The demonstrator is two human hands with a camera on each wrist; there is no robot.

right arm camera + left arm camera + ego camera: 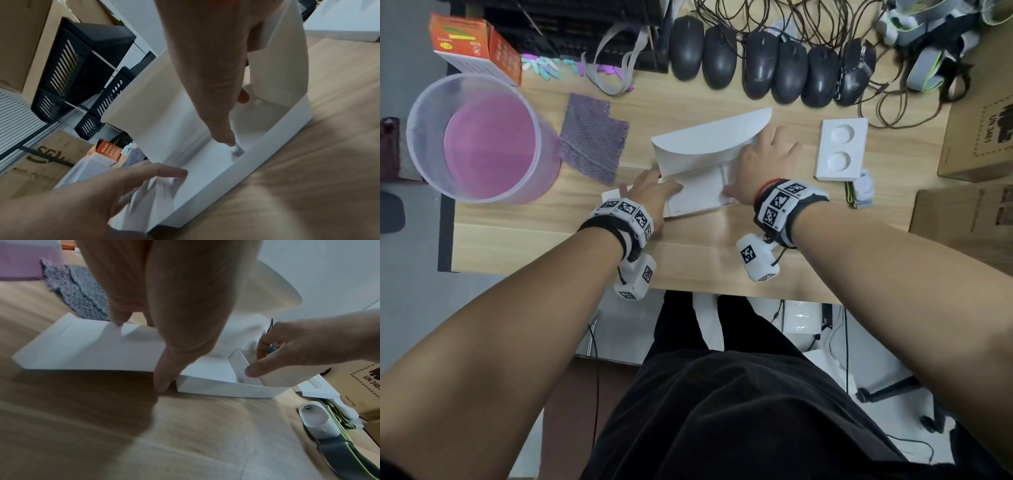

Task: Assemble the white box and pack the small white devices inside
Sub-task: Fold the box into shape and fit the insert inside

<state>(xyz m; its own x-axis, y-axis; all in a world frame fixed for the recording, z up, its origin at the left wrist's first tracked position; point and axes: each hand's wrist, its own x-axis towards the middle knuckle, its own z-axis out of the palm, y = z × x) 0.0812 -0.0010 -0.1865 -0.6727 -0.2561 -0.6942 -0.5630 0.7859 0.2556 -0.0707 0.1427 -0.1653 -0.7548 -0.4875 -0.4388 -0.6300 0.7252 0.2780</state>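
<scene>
white box point(698, 164) sits mid-desk, half-built: base flat, curved lid flap standing at the far side, left side panel lying flat. left hand point(650, 192) has fingers straight & spread, pressing that panel + base, prob to keep it from sliding. right hand point(760, 164) pinches the right end flap w/ thumb & fingers, likely to fold it upright. matte white card, creased, empty.
</scene>
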